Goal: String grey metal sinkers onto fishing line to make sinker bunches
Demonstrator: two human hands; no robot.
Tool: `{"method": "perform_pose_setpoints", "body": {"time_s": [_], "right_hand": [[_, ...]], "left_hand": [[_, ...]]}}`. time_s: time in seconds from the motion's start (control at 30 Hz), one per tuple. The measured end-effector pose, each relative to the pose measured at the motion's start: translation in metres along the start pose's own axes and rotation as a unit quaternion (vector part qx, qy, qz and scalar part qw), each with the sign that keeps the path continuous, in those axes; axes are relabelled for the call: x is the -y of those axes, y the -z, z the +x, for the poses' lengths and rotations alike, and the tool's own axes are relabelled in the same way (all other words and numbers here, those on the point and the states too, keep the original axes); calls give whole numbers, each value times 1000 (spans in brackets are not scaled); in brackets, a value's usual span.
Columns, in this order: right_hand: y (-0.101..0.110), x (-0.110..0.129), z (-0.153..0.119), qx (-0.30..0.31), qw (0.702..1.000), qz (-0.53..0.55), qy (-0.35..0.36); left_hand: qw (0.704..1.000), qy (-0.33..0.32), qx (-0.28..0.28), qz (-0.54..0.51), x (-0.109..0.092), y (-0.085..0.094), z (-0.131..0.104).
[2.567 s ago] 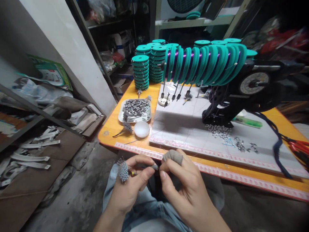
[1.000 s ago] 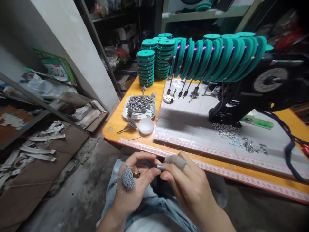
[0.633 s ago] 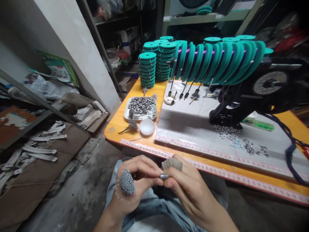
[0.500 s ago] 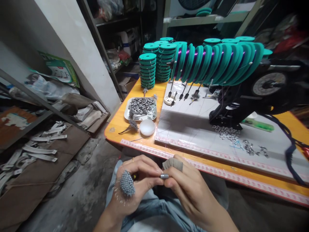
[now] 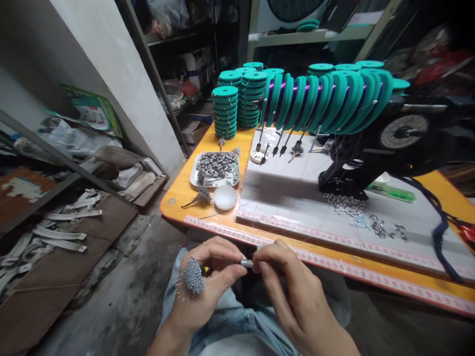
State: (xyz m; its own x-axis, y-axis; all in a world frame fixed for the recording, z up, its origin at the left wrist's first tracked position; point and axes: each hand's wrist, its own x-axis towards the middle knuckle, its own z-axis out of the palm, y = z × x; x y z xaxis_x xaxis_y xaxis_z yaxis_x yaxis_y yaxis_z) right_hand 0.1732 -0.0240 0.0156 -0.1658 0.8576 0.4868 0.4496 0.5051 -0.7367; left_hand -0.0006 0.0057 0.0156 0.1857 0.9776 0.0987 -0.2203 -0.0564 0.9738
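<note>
My left hand (image 5: 208, 282) is closed, its thumb and forefinger pinching one end of a short grey metallic cylinder (image 5: 247, 263). At the cylinder's other end the thumb and forefinger of my right hand (image 5: 297, 287) also close on it. A round bunch of thin stems with grey tips (image 5: 193, 277) sticks out at the back of my left hand; how it is held there is hidden. Something small and yellow (image 5: 206, 270) shows beside it. Both hands are above my lap, in front of the table edge.
On the yellow table (image 5: 174, 190) stand a tray of grey cylinders (image 5: 193, 173), a round white dish (image 5: 224, 198) and stacked green spools (image 5: 224, 113). A black machine (image 5: 401, 133) carries a row of green spools (image 5: 315, 101). Small shiny pieces (image 5: 343, 205) lie on the grey board (image 5: 282, 207).
My fingertips have moved slightly apart, so more of the grey cylinder shows between them. The grey band earlier visible on a right-hand finger is now out of sight. The view has shifted a little.
</note>
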Motion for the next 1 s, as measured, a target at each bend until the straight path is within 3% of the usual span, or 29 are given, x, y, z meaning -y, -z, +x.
{"method": "perform_pose_setpoints", "body": {"time_s": [0.17, 0.43, 0.6, 0.73, 0.83, 0.93, 1.0], "right_hand": [[-6, -4, 0, -14, 999, -39, -2], [-7, -4, 5, 12, 999, -38, -24], [-6, -7, 5, 27, 998, -47, -15], [-4, -4, 3, 42, 997, -67, -5], [1, -1, 1, 37, 996, -73, 24], [5, 1, -2, -11, 996, -68, 59], [5, 0, -3, -41, 992, -72, 91]], "left_hand": [[999, 4, 6, 43, -4, -7, -5], [980, -19, 81, 180, -9, -12, -19], [927, -173, 151, 297, -9, -9, -20], [915, -208, 130, 320, -5, -14, -19], [951, -163, 52, 258, -2, -15, -17], [991, -44, -24, 127, -3, -15, -14], [998, 28, -49, 42, -3, -15, -12]]}}
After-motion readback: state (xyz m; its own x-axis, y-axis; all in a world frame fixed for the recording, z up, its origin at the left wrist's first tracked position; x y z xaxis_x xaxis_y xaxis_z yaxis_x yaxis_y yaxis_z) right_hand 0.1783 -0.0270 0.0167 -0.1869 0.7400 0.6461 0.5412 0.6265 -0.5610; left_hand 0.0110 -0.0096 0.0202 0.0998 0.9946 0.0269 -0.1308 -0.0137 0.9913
